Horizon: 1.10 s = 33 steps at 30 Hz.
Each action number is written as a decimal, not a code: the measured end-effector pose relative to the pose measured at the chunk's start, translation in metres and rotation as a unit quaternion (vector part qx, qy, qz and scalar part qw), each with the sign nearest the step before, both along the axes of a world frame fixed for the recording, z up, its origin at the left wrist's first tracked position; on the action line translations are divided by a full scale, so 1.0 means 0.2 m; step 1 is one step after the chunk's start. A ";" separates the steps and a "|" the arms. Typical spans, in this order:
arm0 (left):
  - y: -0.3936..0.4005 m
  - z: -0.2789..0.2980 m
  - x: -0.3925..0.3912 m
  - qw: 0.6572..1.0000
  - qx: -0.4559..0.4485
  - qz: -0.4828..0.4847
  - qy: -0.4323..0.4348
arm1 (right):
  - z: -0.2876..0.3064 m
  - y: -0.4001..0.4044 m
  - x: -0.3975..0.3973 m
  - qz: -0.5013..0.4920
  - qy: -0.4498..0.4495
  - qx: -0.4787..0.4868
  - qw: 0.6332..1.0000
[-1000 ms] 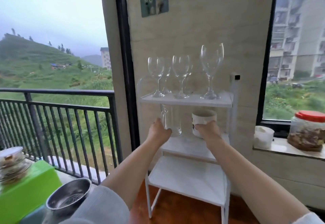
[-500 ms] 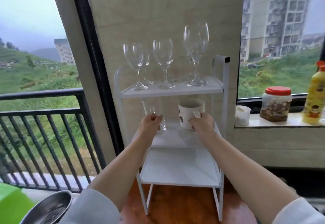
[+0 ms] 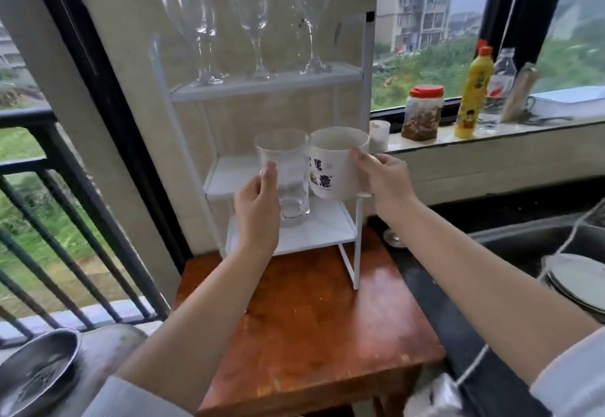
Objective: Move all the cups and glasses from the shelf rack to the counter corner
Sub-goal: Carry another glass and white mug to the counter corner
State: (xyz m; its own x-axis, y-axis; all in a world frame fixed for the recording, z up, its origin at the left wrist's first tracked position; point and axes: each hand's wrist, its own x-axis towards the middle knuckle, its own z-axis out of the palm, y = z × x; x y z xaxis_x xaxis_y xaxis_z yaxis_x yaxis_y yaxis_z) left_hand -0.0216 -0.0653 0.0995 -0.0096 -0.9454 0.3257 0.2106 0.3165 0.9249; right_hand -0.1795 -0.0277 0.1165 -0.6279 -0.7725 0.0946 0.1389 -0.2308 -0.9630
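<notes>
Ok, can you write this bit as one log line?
left hand: holds clear glass | right hand: holds white mug | wine glasses: on rack

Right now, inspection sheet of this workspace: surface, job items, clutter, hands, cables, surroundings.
Surface: wooden table carrying a white shelf rack.
Job's things: glass tumbler and white mug lifted in front of the rack; wine glasses upright on the top shelf.
Clutter: red-lidded jar, yellow bottle and clear bottle on the sill; metal bowl lower left; plates at right.
Hands: left hand grips the tumbler; right hand grips the mug.
Cables: a cord crosses the right side.
Surroundings: windows, balcony railing.
</notes>
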 end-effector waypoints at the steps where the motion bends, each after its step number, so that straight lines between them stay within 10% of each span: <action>1: 0.03 -0.03 -0.02 1.000 0.001 -0.003 0.000 | -0.02 0.07 -0.02 -0.001 -0.008 0.000 1.000; 14: 0.71 -0.39 -0.97 0.974 0.040 -0.215 -0.064 | -0.24 1.29 -0.64 -0.267 -0.060 0.016 0.962; 33: 3.11 -0.54 -2.45 0.831 0.076 -0.524 -0.168 | -0.47 3.75 -1.48 -0.600 -0.147 0.054 0.785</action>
State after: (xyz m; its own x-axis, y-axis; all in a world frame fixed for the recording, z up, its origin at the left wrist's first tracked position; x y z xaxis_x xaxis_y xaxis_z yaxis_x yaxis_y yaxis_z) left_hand -0.5111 0.5569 -0.0093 -0.9207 -0.3900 0.0166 0.0197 -0.0040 0.9998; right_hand -0.4752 0.7216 0.0233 -0.8919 0.3974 -0.2156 0.1032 -0.2852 -0.9529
